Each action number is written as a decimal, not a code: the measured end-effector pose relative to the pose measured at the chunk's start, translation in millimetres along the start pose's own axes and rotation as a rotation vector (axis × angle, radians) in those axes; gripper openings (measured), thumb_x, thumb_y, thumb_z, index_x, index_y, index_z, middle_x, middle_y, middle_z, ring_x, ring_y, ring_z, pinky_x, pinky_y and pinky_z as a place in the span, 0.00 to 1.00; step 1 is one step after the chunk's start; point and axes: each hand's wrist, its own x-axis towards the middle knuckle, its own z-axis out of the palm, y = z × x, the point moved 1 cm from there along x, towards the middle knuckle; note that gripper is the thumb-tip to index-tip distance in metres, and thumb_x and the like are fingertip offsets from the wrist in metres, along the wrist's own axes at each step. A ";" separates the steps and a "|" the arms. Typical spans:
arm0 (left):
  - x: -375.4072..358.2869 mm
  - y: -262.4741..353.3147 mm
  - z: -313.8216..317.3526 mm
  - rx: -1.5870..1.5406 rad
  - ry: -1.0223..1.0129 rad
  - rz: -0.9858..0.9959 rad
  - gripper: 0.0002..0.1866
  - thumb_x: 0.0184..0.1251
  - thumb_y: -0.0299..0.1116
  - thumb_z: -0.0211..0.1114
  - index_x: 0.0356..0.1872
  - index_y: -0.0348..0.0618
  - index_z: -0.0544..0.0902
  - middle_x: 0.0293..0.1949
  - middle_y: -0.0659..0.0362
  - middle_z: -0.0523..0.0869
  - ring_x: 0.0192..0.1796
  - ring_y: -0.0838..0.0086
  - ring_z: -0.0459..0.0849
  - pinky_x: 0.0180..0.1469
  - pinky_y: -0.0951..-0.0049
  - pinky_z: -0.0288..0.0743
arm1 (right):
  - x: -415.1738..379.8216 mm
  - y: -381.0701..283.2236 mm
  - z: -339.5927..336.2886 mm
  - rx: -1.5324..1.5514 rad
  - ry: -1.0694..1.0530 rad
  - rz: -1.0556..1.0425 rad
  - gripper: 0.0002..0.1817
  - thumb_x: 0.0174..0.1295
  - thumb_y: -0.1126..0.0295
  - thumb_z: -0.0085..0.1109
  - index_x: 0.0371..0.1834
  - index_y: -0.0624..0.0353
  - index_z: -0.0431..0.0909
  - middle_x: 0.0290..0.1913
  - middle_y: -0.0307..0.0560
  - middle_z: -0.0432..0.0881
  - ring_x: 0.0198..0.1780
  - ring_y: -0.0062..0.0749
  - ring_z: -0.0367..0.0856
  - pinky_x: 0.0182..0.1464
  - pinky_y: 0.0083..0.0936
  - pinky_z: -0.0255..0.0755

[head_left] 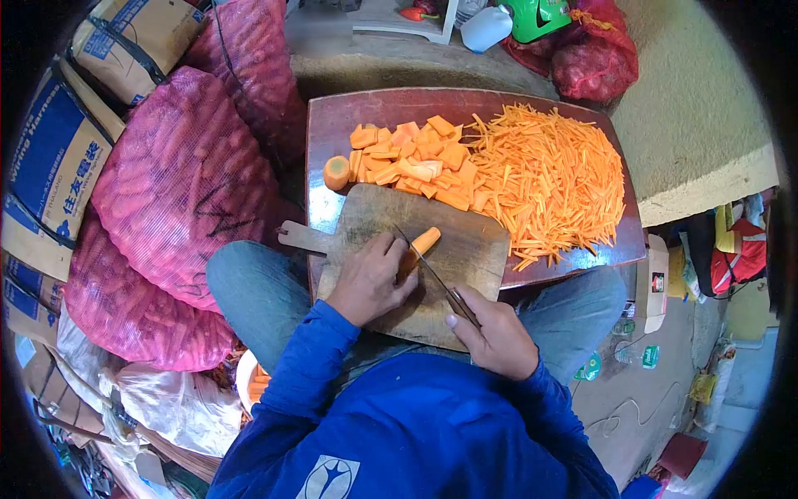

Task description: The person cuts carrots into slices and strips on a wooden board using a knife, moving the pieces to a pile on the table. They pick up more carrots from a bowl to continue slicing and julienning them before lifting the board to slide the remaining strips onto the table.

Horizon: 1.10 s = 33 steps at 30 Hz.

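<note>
Worn wooden board point(362, 218) overlaps the near edge of a glossy table point(378, 104). On it: one smooth orange carrot point(428, 240), slanting far and right. Left hand point(371, 276), fingers curled, pinches its near end; right hand point(499, 337) is wrapped around a knife point(440, 279), blade crossing the carrot. Beyond, slices point(407, 158) lie left, shreds point(557, 183) right.

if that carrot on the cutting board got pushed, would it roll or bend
The carrot would probably roll sideways if let go, since its sides look rounded, though the left hand appears to steady it. It would likely stay stiff rather than bend, as it looks short, thick and straight.
</note>
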 end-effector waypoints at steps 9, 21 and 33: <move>1.3 0.5 0.5 -0.013 -0.012 -0.004 0.21 0.62 0.35 0.75 0.52 0.35 0.80 0.45 0.44 0.81 0.49 0.46 0.84 0.51 0.51 0.82 | 1.6 -5.1 -2.9 -0.067 -0.032 0.051 0.24 0.76 0.62 0.60 0.70 0.61 0.71 0.40 0.69 0.88 0.42 0.71 0.88 0.43 0.58 0.80; 2.6 -8.0 11.4 -0.012 0.189 0.009 0.13 0.60 0.28 0.73 0.42 0.32 0.83 0.39 0.44 0.81 0.41 0.45 0.85 0.45 0.50 0.82 | 39.9 18.7 11.2 -0.171 -0.022 -0.053 0.21 0.78 0.58 0.57 0.61 0.64 0.71 0.35 0.75 0.85 0.39 0.76 0.85 0.41 0.65 0.78; 1.8 4.9 9.6 0.088 0.178 0.034 0.18 0.62 0.29 0.73 0.51 0.31 0.84 0.43 0.43 0.82 0.48 0.45 0.84 0.51 0.50 0.80 | 52.0 43.5 10.9 0.132 0.151 -0.374 0.19 0.77 0.63 0.61 0.61 0.67 0.79 0.28 0.56 0.82 0.25 0.43 0.84 0.30 0.40 0.77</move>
